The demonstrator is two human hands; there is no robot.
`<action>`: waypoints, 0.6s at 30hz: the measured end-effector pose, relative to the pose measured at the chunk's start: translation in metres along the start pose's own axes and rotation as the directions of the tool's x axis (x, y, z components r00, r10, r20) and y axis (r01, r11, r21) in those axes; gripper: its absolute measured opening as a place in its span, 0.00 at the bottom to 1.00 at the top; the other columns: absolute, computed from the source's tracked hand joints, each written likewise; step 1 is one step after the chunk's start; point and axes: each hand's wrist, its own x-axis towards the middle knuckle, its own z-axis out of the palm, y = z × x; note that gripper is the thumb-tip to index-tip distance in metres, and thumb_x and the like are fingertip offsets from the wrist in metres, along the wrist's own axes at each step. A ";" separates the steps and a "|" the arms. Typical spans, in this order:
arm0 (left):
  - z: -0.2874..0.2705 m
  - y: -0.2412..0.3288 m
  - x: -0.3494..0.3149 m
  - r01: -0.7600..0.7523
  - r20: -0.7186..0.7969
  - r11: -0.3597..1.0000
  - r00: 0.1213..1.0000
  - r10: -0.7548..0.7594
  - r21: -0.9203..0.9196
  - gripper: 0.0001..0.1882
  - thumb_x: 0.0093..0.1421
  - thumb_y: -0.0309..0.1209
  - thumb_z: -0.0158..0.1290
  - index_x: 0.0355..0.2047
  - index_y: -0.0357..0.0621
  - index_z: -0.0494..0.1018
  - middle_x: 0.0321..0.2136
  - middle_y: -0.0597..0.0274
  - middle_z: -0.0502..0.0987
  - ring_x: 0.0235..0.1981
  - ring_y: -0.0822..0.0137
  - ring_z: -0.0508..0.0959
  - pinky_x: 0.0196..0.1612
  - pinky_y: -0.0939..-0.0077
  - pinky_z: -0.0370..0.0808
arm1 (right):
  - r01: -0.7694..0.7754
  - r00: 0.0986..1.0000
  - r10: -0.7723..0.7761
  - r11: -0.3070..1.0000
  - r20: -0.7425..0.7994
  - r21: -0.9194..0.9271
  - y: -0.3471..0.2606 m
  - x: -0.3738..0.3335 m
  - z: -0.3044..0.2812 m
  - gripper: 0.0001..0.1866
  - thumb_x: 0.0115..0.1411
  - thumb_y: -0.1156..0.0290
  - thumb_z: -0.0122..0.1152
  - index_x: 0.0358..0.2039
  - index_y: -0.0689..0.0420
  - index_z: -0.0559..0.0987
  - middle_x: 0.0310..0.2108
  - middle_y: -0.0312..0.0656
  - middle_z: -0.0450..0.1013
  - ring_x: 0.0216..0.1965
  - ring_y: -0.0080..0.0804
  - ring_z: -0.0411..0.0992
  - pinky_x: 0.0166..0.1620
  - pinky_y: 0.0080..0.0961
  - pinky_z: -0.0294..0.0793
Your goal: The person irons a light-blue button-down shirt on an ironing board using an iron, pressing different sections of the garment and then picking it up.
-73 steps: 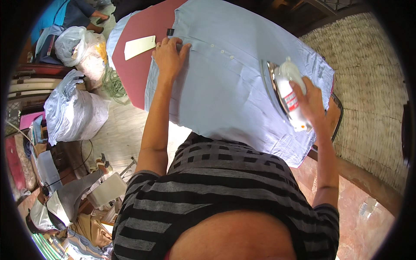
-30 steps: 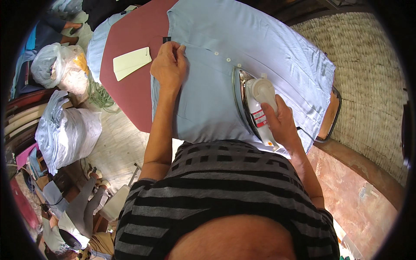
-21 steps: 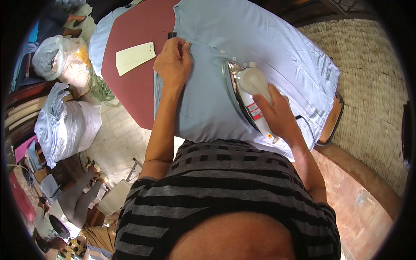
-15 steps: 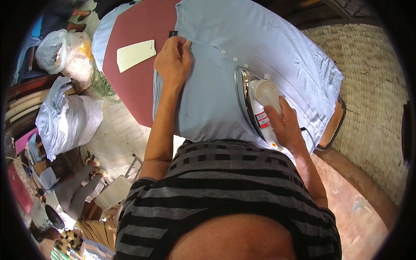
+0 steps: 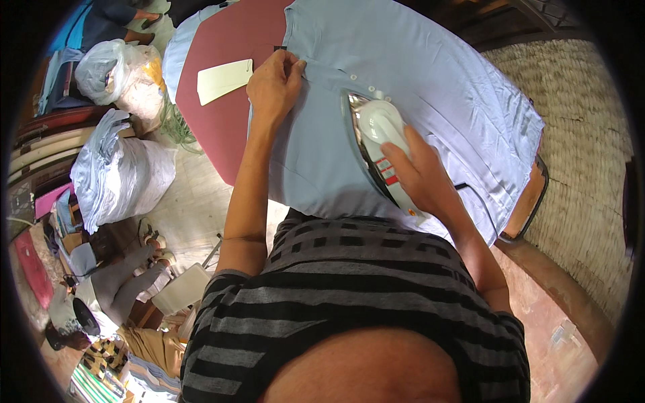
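1 head-worn fisheye looks steeply down, close over the ironing table (image 5: 222, 127).

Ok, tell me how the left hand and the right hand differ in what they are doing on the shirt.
The left hand lies flat on the light blue shirt near its collar edge, pinning the cloth, while the right hand is closed around the handle of the white iron. The left hand touches the fabric directly; the right hand touches only the iron, which rests on the shirt. Both work over the same shirt spread on the maroon board.
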 end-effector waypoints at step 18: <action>-0.011 -0.013 0.014 -0.114 0.175 0.991 0.977 0.125 -0.067 0.08 0.57 0.34 0.59 0.30 0.46 0.72 0.26 0.60 0.78 0.25 0.54 0.79 0.27 0.59 0.71 | -0.247 0.958 0.255 0.966 -0.133 0.077 -0.014 -0.005 0.026 0.19 0.70 0.57 0.51 0.42 0.63 0.72 0.20 0.43 0.70 0.22 0.24 0.66 0.29 0.29 0.66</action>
